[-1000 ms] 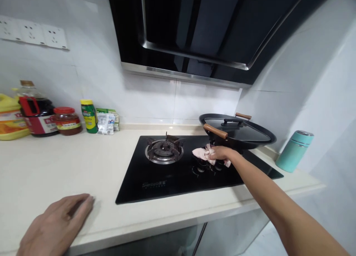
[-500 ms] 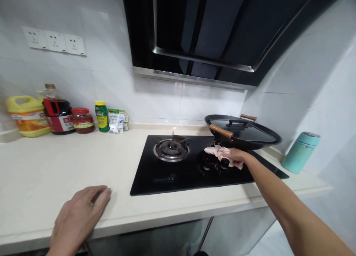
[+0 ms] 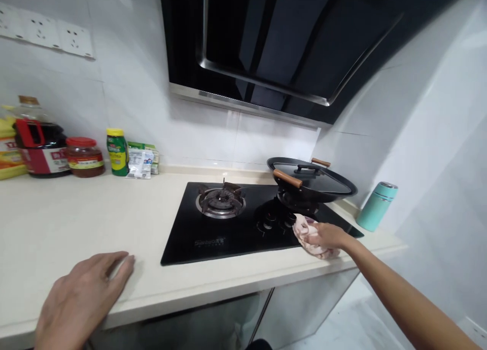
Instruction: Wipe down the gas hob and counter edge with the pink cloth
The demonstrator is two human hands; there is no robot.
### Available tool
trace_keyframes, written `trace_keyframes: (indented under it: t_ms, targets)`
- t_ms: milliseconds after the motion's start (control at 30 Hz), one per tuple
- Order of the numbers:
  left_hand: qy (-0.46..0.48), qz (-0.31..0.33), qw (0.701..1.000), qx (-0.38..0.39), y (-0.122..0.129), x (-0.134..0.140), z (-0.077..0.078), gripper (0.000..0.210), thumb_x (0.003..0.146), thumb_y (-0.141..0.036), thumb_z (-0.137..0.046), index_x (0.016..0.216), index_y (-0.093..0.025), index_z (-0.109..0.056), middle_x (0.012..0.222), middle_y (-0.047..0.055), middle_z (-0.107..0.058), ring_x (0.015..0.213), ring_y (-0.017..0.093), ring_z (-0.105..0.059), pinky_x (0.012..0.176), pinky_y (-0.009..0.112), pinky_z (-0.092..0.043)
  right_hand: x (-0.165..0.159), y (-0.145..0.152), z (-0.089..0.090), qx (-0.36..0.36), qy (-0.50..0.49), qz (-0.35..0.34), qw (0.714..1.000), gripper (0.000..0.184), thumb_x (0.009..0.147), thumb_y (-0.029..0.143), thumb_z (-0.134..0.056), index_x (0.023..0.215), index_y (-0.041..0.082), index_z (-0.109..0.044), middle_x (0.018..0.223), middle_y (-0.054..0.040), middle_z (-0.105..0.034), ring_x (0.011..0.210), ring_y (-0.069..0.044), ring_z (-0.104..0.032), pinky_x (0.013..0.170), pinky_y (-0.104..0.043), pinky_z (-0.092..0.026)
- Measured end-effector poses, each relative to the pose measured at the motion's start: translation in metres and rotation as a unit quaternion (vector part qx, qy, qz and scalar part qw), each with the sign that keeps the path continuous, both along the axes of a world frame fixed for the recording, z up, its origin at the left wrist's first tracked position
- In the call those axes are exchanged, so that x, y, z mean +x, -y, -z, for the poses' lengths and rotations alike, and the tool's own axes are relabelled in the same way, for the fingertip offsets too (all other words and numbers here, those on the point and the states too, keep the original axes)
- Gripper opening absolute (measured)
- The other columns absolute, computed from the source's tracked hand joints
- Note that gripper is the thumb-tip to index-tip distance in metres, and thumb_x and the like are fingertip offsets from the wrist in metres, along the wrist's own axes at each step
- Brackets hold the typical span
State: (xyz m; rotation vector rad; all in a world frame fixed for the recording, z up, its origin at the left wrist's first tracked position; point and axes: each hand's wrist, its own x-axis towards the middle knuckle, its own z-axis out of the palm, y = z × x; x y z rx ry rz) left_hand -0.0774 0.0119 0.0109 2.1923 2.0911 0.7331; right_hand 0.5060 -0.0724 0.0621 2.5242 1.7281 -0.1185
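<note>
My right hand (image 3: 327,237) grips a pale pink cloth (image 3: 310,237), pressing it on the front right part of the black gas stove (image 3: 213,234), partly over the front edge. Just left of the cloth are the stove's knobs (image 3: 269,221). Behind it, a lidded wok (image 3: 317,187) with wooden handles rests on the right burner. The left burner (image 3: 221,203) is bare, its metal pot stand showing. My left hand (image 3: 85,289) lies open on the white countertop (image 3: 148,284) near the front edge, thumb apart from the fingers, holding nothing.
A teal flask (image 3: 377,206) stands right of the stove by the wall. At the back left are a dark sauce bottle (image 3: 41,142), a red-lidded jar (image 3: 84,157), a green yellow-capped bottle (image 3: 117,153) and packets (image 3: 140,162). A black range hood (image 3: 251,45) hangs above.
My right hand has drawn the cloth from over the knobs to the right and toward the counter's front edge. The camera view has shifted right. My left hand stays resting on the countertop.
</note>
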Motion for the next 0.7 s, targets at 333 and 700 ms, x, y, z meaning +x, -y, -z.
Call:
trace_keyframes:
  t_ms: [333,700]
  targets:
    - [0.001,0.016,0.999,0.048,-0.002,-0.002,0.009,0.048,0.094,-0.05,-0.04,0.104,-0.021,-0.077,0.118,0.012,-0.076,0.111,0.034,-0.066,0.095,0.048,-0.048,-0.158,0.011,-0.003,0.034,-0.094,-0.21,0.973,0.043,0.076,0.062,-0.069,0.105,0.03,-0.076,0.095,-0.0035,-0.075,0.093,-0.027,-0.068,0.079,-0.031,-0.042]
    - [0.012,0.013,0.997,0.075,-0.004,-0.008,0.022,0.051,0.093,-0.054,-0.038,0.103,-0.024,-0.077,0.115,0.009,-0.078,0.111,0.032,-0.069,0.097,0.045,-0.049,-0.157,-0.081,-0.001,0.296,-0.457,-0.172,0.821,0.064,0.085,0.06,-0.064,0.136,0.022,-0.062,0.111,-0.0065,-0.072,0.097,-0.025,-0.067,0.085,-0.037,-0.054]
